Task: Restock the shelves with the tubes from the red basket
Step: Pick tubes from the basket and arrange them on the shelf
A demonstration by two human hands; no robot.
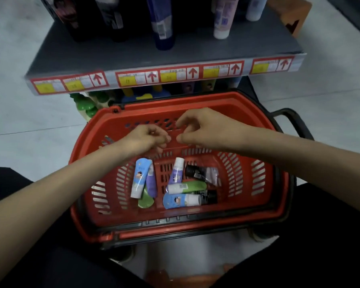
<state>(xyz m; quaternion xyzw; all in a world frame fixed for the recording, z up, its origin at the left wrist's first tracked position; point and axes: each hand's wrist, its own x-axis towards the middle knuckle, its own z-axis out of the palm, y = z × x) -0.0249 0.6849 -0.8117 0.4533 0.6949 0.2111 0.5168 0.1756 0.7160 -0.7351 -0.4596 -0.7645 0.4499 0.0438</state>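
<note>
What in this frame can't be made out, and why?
- Head view: price labels on the shelf edge, print blurred.
- Shelf tubes, tops cut off by the frame's upper edge.
- Lower-shelf bottles, mostly hidden under the shelf.
- Black tube in the red basket, partly covered by other tubes.

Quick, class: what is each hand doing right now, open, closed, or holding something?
Left hand: fingers curled, nothing visibly held, above the red basket.
Right hand: fingers loosely curled, holding nothing visible, also above the basket.
</note>
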